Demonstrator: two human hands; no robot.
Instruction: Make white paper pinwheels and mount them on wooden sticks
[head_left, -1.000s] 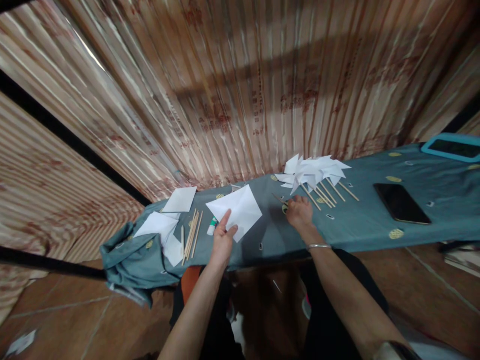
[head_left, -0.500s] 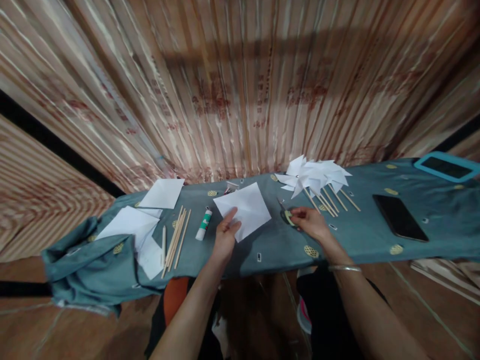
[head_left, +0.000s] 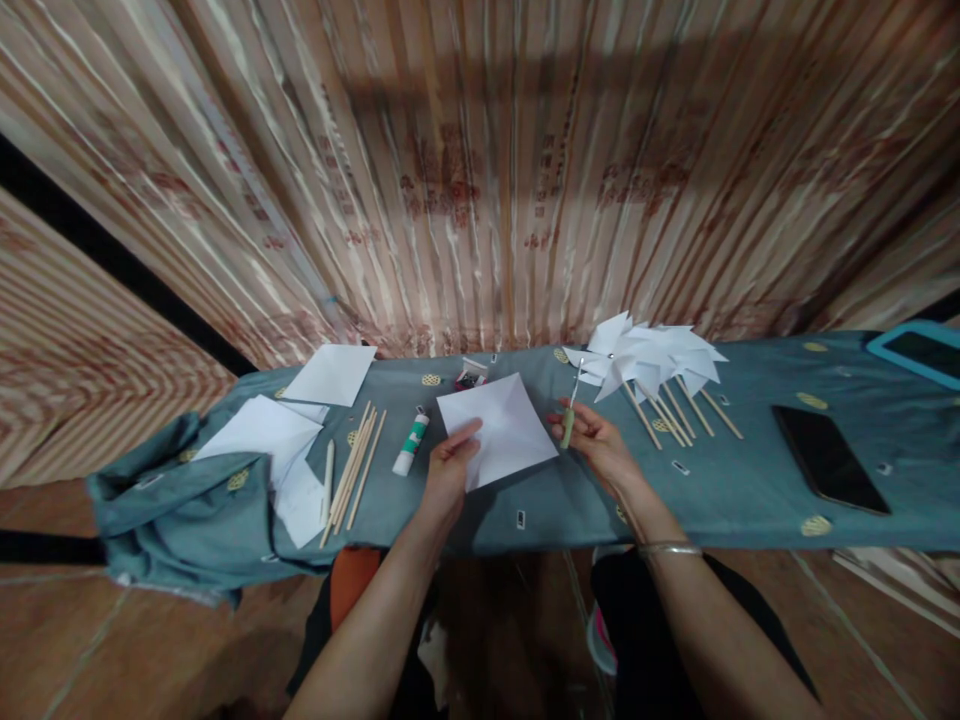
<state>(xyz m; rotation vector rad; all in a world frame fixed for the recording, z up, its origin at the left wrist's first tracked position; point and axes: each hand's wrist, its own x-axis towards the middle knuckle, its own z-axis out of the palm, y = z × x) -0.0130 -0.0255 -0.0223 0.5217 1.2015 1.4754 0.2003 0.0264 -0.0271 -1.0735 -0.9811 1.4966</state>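
My left hand (head_left: pixel 448 470) pinches the near-left edge of a creased white paper square (head_left: pixel 502 428), held just above a narrow table under a teal cloth (head_left: pixel 735 490). My right hand (head_left: pixel 596 445) is closed round small scissors with a pale green handle (head_left: pixel 570 418), blades pointing up, right beside the paper's right corner. A green-and-white glue stick (head_left: pixel 411 445) lies left of my left hand. A heap of white paper pinwheels on wooden sticks (head_left: pixel 652 365) lies to the right of my right hand.
Loose wooden sticks (head_left: pixel 354 467) and white paper sheets (head_left: pixel 262 435) lie at the table's left. A black phone (head_left: pixel 829 458) and a blue-framed tablet (head_left: pixel 919 350) lie at the right. A small pink and black object (head_left: pixel 469 377) sits behind the paper. A striped curtain hangs behind.
My right hand lifted the scissors off the cloth and brought them left to the paper's right corner. My left hand kept hold of the paper. The view shifted slightly.
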